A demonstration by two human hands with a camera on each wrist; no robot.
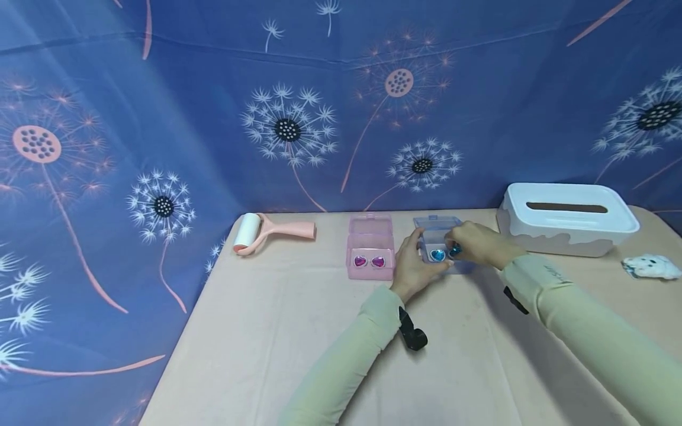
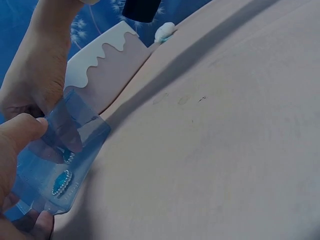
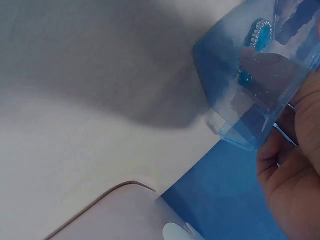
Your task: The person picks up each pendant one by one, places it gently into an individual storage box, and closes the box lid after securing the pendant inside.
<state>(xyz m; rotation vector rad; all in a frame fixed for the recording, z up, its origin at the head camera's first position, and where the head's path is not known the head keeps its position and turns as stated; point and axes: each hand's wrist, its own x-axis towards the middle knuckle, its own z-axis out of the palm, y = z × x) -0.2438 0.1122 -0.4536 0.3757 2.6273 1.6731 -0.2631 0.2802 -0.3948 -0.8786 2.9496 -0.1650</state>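
Note:
My left hand (image 1: 414,267) grips a clear blue plastic box (image 1: 436,221) with its lid raised, thumb on one side and fingers on the other. Inside lies a blue gem (image 1: 437,255) edged with small white beads, also visible through the wall in the left wrist view. The right hand (image 1: 475,241) reaches into the box from the right, its fingertips pinching a second blue gem (image 1: 454,251), partly hidden by the fingers. Just left of the left hand stands an open pink box (image 1: 371,239) with two magenta gems (image 1: 360,261) in it.
A pink-handled lint roller (image 1: 288,229) lies at the back left of the table (image 1: 298,331). At the back right are a white and beige tissue box (image 1: 559,236) and a small white cloth item (image 1: 651,267). A blue dandelion-patterned cloth (image 1: 341,106) hangs behind.

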